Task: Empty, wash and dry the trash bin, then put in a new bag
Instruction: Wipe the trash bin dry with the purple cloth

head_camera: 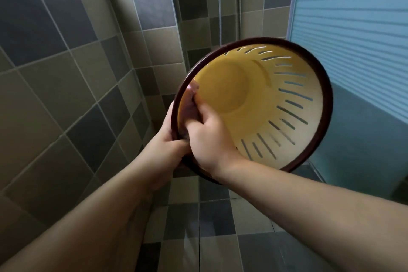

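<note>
Bin [254, 104] is held tilted at frame centre, emptied, mouth toward the camera. Left hand [167, 152] is clamped on the rim; right hand [209, 137] is curled inside. Drying and bagging are judged outstanding.

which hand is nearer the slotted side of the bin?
Right. The right hand reaches inside the bin, just left of the slots. The left hand grips the dark rim from outside, farther left.
</note>
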